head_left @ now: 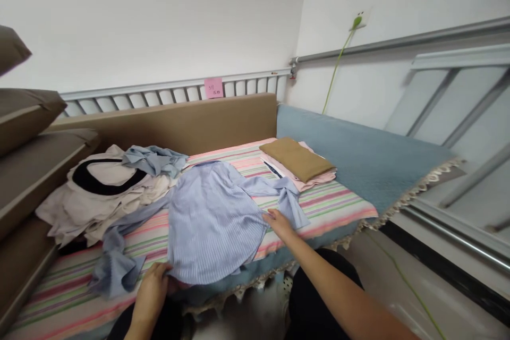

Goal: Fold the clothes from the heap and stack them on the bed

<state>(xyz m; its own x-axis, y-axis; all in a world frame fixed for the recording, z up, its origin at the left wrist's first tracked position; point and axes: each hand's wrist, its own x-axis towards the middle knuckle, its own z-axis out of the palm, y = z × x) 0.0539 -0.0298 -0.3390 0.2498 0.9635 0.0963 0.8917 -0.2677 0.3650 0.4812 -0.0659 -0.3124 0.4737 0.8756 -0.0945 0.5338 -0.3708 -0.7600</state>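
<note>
A light blue striped shirt [215, 223] lies spread flat on the bed, its collar toward the back. Its left-side sleeve [115, 260] trails down over the cover, and the other sleeve [290, 202] bends to the right. My left hand [152, 288] is closed on the shirt's lower left hem corner. At the shirt's right edge, my right hand [281, 224] pinches the fabric near the side seam; its fingertips are partly hidden.
A striped sheet [334, 202] covers the bed. Rumpled pale clothes [123, 199] and a blue garment [155, 159] lie at left. Folded clothes with a brown one on top [298, 159] sit at right. Stacked brown cushions [35, 164] border the left; a blue padded cover [358, 154] borders the right.
</note>
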